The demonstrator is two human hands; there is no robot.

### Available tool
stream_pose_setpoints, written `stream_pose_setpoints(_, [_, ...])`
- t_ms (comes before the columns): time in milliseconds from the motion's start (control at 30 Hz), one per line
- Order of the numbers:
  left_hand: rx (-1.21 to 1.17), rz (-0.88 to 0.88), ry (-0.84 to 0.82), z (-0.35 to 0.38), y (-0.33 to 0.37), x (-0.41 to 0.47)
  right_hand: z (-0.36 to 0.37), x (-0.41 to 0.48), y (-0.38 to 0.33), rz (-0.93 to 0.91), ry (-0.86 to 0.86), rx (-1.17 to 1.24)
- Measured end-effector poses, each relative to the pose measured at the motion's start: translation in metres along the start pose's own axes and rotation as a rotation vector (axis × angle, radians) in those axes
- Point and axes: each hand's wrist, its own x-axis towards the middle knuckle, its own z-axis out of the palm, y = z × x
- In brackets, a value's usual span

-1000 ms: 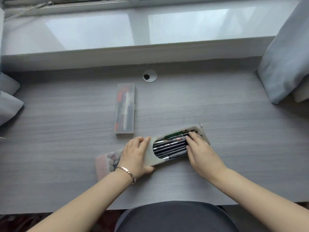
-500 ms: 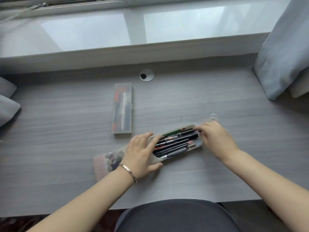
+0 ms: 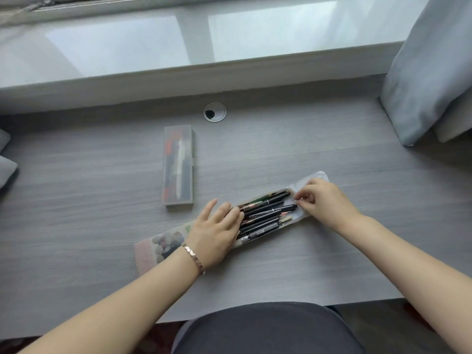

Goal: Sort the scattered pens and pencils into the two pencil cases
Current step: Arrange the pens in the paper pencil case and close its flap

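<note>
Between the two hands lies the open pencil case (image 3: pixel 293 218), slanted across the grey desk (image 3: pixel 332 264) and crammed with dark pens and pencils (image 3: pixel 265 217) heaped above its rim. The left hand (image 3: pixel 217 233) lies flat, fingers spread and loose, pressing down on the near ends of that bundle and gripping nothing. The right hand (image 3: pixel 324 203) is at the far end, thumb and fingertips pinched on what looks like the case's end flap (image 3: pixel 315 178), which sticks out just beyond the knuckles.

The load looks to me like the trouble. The case seems overfilled, and the writing tips nearly touch the end the right hand is working. If that flap is pulled or folded hard, I'd expect the tips to catch it, or the top pens to ride up and roll out onto the desk. The left palm is all that pins them; lift it early and the heap could spring loose. A sharpened pencil point near the right fingers could also snag or snap.

Under the left wrist a patterned lid or sleeve (image 3: pixel 163 245) pokes out, and dragging the case could shove it toward the desk edge.

Beyond the left hand, well apart, the translucent pencil case (image 3: pixel 178 166) sits shut with pens inside. No loose pens show on the desk.
</note>
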Motion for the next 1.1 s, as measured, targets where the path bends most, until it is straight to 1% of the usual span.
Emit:
stream_pose_setpoints(133, [-0.045, -0.108, 0.053, -0.003, 0.002, 0.008, -0.005, 0.004, -0.003, 0.011, -0.114, -0.064])
stream_pose_setpoints(233, [-0.121, -0.177, 0.079, -0.009, 0.004, 0.015, -0.007, 0.003, -0.011, 0.002, -0.215, -0.211])
stream_pose_setpoints(367, [-0.186, -0.108, 0.018, -0.006, 0.006, 0.013, -0.008, 0.006, -0.021, 0.031, -0.256, -0.324])
stream_pose_setpoints(433, [-0.22, -0.106, 0.002, -0.005, 0.007, 0.01, -0.008, 0.008, -0.024, 0.032, -0.277, -0.363])
stream_pose_setpoints(500, [-0.245, -0.138, -0.027, -0.006, 0.006, 0.007, -0.007, 0.009, -0.027, -0.014, -0.29, -0.416])
stream_pose_setpoints(567, [-0.274, -0.161, -0.063, -0.008, 0.004, 0.002, -0.006, 0.011, -0.028, -0.069, -0.266, -0.425])
stream_pose_setpoints(667, [-0.342, -0.136, -0.039, -0.006, 0.006, -0.007, -0.005, 0.014, -0.028, -0.099, -0.217, -0.296])
stream_pose_setpoints(767, [-0.396, -0.114, -0.031, -0.002, 0.01, -0.011, -0.007, 0.02, -0.028, -0.065, -0.191, -0.063])
stream_pose_setpoints(933, [-0.465, -0.132, -0.017, -0.003, 0.008, -0.013, -0.007, 0.02, -0.026, 0.036, -0.19, 0.34])
stream_pose_setpoints(1000, [-0.472, -0.198, -0.061, -0.006, 0.007, -0.015, -0.004, 0.019, -0.025, 0.095, -0.201, 0.491])
stream_pose_setpoints(1100, [-0.443, -0.357, -0.166, -0.011, 0.004, -0.016, -0.004, 0.019, -0.023, 0.173, -0.2, 0.672])
